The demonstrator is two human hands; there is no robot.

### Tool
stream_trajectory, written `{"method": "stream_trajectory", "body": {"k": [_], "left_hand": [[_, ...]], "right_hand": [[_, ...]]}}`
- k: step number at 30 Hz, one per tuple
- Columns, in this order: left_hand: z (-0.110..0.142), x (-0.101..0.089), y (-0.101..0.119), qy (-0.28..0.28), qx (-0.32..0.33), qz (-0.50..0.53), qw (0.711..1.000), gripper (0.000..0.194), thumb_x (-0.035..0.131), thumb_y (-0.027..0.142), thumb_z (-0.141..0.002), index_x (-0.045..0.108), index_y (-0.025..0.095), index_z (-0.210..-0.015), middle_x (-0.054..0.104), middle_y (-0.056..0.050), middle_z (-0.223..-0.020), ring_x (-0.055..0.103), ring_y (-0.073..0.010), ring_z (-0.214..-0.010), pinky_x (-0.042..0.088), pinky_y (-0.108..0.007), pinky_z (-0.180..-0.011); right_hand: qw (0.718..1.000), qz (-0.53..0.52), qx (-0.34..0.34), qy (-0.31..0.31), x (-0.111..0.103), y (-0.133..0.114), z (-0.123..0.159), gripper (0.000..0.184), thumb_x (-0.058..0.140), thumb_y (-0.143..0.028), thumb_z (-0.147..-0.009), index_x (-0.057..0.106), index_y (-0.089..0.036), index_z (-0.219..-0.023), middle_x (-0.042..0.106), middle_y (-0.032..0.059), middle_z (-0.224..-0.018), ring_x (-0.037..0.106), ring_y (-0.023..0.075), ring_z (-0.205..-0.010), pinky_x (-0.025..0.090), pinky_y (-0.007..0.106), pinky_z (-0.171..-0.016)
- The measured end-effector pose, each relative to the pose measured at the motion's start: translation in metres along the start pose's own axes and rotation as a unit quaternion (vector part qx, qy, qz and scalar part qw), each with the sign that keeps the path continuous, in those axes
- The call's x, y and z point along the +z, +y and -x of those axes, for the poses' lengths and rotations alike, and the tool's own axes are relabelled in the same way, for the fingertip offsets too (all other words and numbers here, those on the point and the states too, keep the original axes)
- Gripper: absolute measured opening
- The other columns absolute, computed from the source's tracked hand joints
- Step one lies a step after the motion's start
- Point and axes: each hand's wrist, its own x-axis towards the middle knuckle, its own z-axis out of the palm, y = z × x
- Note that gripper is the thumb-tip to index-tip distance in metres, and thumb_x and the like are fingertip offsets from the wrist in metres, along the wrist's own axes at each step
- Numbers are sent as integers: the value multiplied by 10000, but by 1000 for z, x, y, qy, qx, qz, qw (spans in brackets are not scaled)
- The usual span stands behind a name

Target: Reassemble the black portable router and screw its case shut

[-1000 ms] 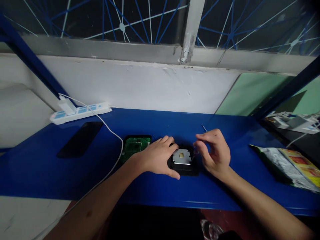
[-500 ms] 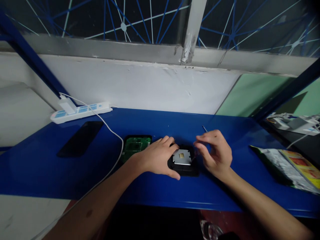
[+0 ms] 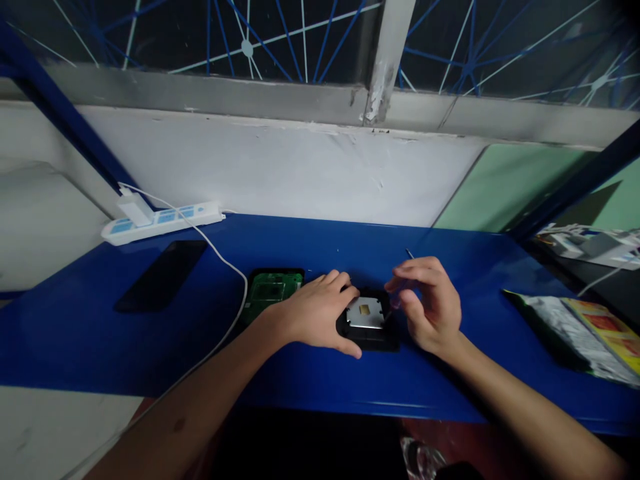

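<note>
A black plastic case [image 3: 373,340] lies on the blue table, with a silver metal plate [image 3: 367,321] bearing a small tan square set in it. My left hand [image 3: 320,310] spans the left side of this case, fingers at the far side and thumb at the near edge, gripping it in place. At the plate's right side is my right hand [image 3: 433,307], its fingers closed around a small screwdriver [image 3: 395,301] with a see-through purplish handle. The thin shaft points down to the plate's right edge; its tip is too small to make out. Left of the case, a green circuit board [image 3: 270,290] sits in a black shell, partly behind my left arm.
A dark flat phone-like slab [image 3: 160,277] lies at left, near a white power strip [image 3: 167,221]. A white cable [image 3: 225,262] runs across the table. Behind my right hand a thin metal rod [image 3: 409,253] shows. A silver-and-yellow packet [image 3: 580,333] lies at right.
My right hand's fingers have shifted slightly around the screwdriver, the index finger curling differently. My left hand stays on the case. The view has moved very little.
</note>
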Motion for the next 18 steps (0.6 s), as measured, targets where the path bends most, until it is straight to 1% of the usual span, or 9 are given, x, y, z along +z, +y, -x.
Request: {"method": "stream_trajectory", "body": {"k": [3,6,9,11,13,15,18], "left_hand": [[0,0,0,6,4,0,1000,905,789,766,-664,582,155,-1298,557,-123,-1220,533,-334,-1135,462,-458,-991],[0,0,-1,6,7,1,1000,891,781,765,-674,589,155,-1294,560,-119,-1210,535,-329,-1127,461,-455,-987],[0,-1,0,4,8,3,1000,872,780,759,-675,597,162,-1283,563,-116,-1200,539,-326,-1118,461,-447,-978],[0,-1,1,4,6,-1,1000,875,785,759,-668,600,156,-1274,563,-119,-1192,543,-326,-1106,463,-444,-968],[0,-1,1,3,4,-6,1000,884,785,765,-665,602,145,-1267,563,-121,-1184,546,-324,-1096,467,-442,-957],[0,-1,0,2,3,-7,1000,886,775,778,-664,599,151,-1263,566,-117,-1185,545,-322,-1095,469,-442,-954],[0,2,-2,6,2,-6,1000,887,757,797,-664,591,169,-1267,566,-118,-1208,538,-329,-1121,468,-445,-959]], "right_hand": [[999,28,-23,11,0,1,-2,279,681,-201,-906,635,-242,-1178,615,64,-1004,660,214,-851,563,412,-719],[998,46,-36,21,-1,1,-4,287,713,-195,-888,647,-244,-1163,625,61,-973,644,219,-848,551,399,-694],[997,56,-43,28,-1,-2,-6,303,723,-142,-873,665,-237,-1154,647,59,-960,644,212,-842,554,393,-703],[997,52,-35,34,-1,-4,-5,335,715,-89,-864,670,-234,-1163,672,58,-973,664,207,-854,566,390,-724],[999,25,-13,32,0,-7,-4,367,661,-53,-887,653,-232,-1207,701,62,-1020,699,198,-864,585,386,-744],[1000,-12,-1,17,0,-10,-2,354,562,-50,-936,633,-225,-1236,723,71,-1078,727,196,-895,603,387,-763],[999,-44,-17,-4,-1,-10,-1,322,422,-87,-994,634,-210,-1204,732,91,-1137,731,214,-980,613,405,-780]]}}
